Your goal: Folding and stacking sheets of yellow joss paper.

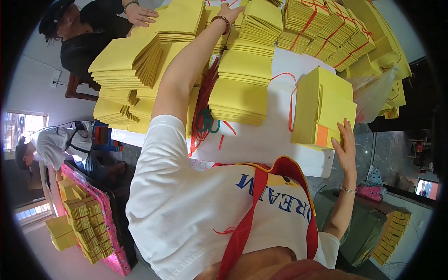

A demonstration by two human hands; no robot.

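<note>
My left arm is stretched far across the table. My left hand (228,13), wearing a beaded bracelet, is over the far yellow paper stacks with its fingers apart. My right hand (346,147) lies open against the near right side of a squared block of yellow folded paper (336,95), which has an orange slip (322,135) at its near edge. Between my arms stands a row of folded yellow stacks (239,100). To their left are a bundle of red strings (208,95) and green-handled scissors (207,122). A loose red string (294,100) lies beside the block.
Large yellow stacks (123,65) cover the table's left side. Red-tied bundles (322,30) stand at the far right, near a clear plastic bag (375,95). At far left, another person's hand (140,15) rests on a stack. Another person (70,142) sits farther left, near more bundles (88,224).
</note>
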